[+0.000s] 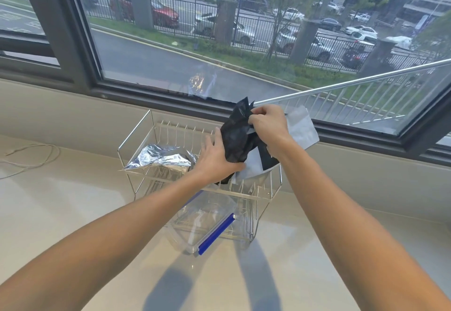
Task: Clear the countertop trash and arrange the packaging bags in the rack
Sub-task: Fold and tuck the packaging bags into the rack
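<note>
A: What are the hands doing?

B: Both are gripping a crumpled black bag [235,139] above the right end of a wire rack [170,183]. The left hand [216,156] is clasping the bag's lower part, fingers wrapping round it from the left. The right hand [266,125] is pinching the bag's top edge, fingers closing tightly on the film.

A: Is the right hand holding anything else?

B: A flat silver pouch [301,128] is sticking out behind it, up and to the right. Whether the fingers are gripping that too, the view is not showing. A pale sheet with a dark panel [262,161] is hanging just below the black bag, resting against the rack's right side.

A: And the rack itself?

B: It is standing on a pale counter [73,213], close under the window [219,42]. A crinkled foil bag [161,158] is lying across the left half of its upper tier. A clear bag [205,222] with a blue zip strip is leaning out of the lower tier at the front, its bottom touching the counter.

A: Anything further out?

B: A thin cord [29,156] is looping on the counter well off to the left. The arms are casting two long shadows toward the near edge.
</note>
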